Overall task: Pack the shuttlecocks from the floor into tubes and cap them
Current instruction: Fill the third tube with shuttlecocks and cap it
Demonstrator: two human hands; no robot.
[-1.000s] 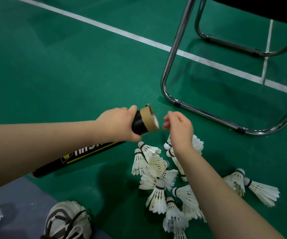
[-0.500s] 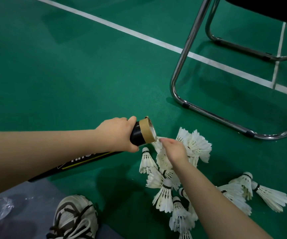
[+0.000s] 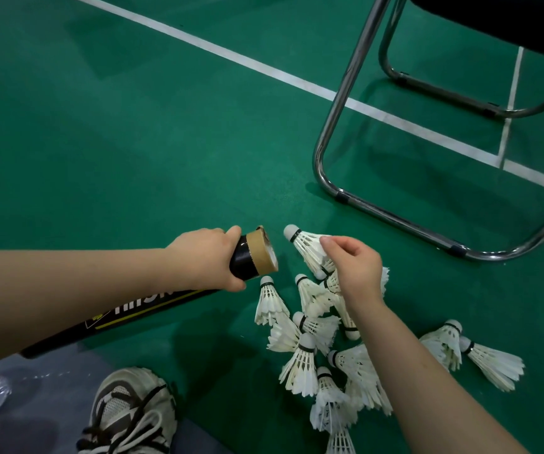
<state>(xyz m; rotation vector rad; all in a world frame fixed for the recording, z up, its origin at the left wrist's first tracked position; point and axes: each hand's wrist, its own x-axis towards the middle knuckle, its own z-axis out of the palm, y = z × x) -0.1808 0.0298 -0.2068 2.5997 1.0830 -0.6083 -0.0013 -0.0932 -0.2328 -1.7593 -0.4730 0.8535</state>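
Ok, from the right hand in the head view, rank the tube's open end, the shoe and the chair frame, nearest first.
From the right hand:
1. Tube's open end, just to its left.
2. Chair frame, beyond it on the right.
3. Shoe, bottom left, by the grey mat.

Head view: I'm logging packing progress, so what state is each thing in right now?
Tube: uncapped, held tilted by the left hand.
Held shuttlecock: lifted, cork toward the tube mouth, not yet inside.
Right hand: grip closed on that shuttlecock's feathers.
Pile of shuttlecocks: loose on the floor.
Chair: standing, untouched.
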